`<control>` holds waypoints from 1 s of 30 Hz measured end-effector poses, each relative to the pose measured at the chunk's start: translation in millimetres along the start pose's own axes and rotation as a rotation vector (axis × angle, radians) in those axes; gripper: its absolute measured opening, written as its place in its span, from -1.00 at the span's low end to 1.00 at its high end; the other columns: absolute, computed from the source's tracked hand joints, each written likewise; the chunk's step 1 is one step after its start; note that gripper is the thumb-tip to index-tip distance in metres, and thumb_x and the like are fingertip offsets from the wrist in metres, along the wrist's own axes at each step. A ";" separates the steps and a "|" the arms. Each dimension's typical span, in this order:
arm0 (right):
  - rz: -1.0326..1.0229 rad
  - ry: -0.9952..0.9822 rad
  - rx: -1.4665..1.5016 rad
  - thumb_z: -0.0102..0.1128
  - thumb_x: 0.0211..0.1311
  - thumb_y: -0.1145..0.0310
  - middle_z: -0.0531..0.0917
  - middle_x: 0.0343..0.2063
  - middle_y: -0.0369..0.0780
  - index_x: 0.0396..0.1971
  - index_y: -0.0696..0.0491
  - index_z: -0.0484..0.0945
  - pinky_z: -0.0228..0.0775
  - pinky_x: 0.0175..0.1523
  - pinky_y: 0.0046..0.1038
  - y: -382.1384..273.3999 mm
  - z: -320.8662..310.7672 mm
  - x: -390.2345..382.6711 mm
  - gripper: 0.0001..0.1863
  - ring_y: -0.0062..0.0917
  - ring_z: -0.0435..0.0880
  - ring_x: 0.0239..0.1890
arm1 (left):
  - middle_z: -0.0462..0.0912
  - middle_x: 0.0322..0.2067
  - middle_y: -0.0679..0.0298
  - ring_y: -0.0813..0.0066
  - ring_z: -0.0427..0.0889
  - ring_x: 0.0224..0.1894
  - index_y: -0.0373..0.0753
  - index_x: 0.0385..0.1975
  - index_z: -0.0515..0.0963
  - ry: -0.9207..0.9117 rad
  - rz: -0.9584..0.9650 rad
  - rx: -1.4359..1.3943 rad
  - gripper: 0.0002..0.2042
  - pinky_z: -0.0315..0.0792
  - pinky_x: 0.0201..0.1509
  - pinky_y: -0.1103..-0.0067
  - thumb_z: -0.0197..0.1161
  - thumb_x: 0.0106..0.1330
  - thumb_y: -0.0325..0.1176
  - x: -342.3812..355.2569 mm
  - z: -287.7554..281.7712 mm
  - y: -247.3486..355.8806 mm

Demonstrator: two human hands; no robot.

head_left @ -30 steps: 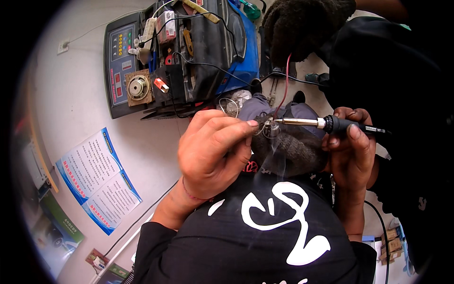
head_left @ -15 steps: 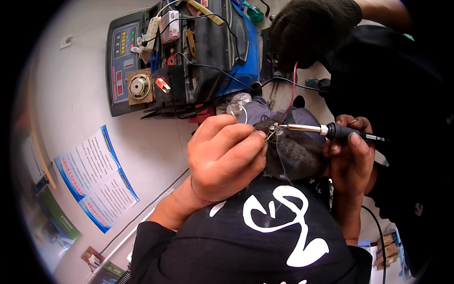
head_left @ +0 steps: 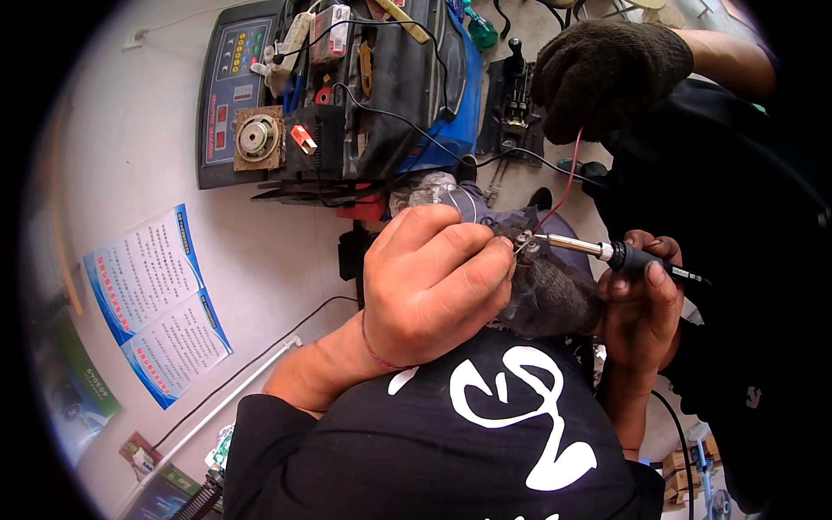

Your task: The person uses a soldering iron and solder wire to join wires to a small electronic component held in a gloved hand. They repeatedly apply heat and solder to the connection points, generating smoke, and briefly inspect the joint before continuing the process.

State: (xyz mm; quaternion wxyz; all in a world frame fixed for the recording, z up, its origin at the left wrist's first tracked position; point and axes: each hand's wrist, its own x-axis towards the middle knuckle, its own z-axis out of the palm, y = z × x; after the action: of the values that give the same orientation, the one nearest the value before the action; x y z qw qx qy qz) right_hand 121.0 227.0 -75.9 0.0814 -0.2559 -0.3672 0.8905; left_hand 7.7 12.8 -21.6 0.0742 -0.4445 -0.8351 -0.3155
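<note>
My left hand (head_left: 438, 290) pinches a thin silvery solder wire (head_left: 473, 201), which loops up behind the fingers. From these fingertips its end points at a small metal part (head_left: 525, 236). In my right hand (head_left: 646, 299) is a soldering iron (head_left: 576, 246) with a black handle, its tip touching or very near that part. Another person's dark gloved hand (head_left: 555, 290) is beneath the part and seems to support it. Their other gloved hand (head_left: 607, 74), higher up, holds a red wire (head_left: 569, 178) that runs down to the part. The exact contact is too small to make out.
At the upper left stands a blue and black machine with a control panel (head_left: 238, 65), carrying a round speaker (head_left: 259, 139), boxes and cables. A black cable (head_left: 546, 156) crosses behind the work. Posters (head_left: 160, 303) hang on the left wall. The other person's dark clothing fills the right.
The view has shifted slightly. The upper gloved hand appears farther right, uncovering a black metal device on the floor. Smoke by the iron's tip is fainter. Both my hands keep their grip.
</note>
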 end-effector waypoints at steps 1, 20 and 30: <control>0.005 0.002 -0.001 0.16 0.32 0.27 0.45 -0.05 -0.08 0.00 0.10 0.28 0.43 -0.29 -0.55 -0.4 -0.4 -0.7 -0.62 -0.64 0.54 -0.38 | 0.66 -0.39 0.20 0.19 0.59 -0.35 -0.29 -0.26 0.61 -0.002 -0.004 -0.006 -0.68 0.53 -0.31 0.44 0.45 -0.08 -0.61 0.3 -0.2 0.5; -0.041 0.057 0.145 0.19 0.27 0.39 0.49 -0.12 0.02 -0.05 0.17 0.31 0.65 -0.21 -0.34 3.7 -5.0 -4.9 -0.66 -0.47 0.64 -0.40 | 0.66 -0.37 0.19 0.19 0.60 -0.34 -0.29 -0.25 0.60 -0.015 0.014 -0.025 -0.68 0.52 -0.30 0.44 0.44 -0.07 -0.63 -3.5 1.3 3.5; -0.030 0.080 0.179 0.23 0.22 0.41 0.48 -0.14 0.00 -0.09 0.14 0.31 0.65 -0.21 -0.34 2.8 -5.3 -5.5 -0.66 -0.47 0.62 -0.41 | 0.66 -0.37 0.18 0.17 0.60 -0.35 -0.30 -0.23 0.60 -0.019 0.036 -0.030 -0.67 0.53 -0.30 0.43 0.43 -0.06 -0.63 -2.8 2.2 3.2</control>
State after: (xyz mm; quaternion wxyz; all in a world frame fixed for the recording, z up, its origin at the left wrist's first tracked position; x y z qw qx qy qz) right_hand 128.6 226.4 -78.8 0.1318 -0.2773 -0.2864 0.9076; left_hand 12.3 13.5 -23.0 0.0655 -0.4634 -0.8228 -0.3223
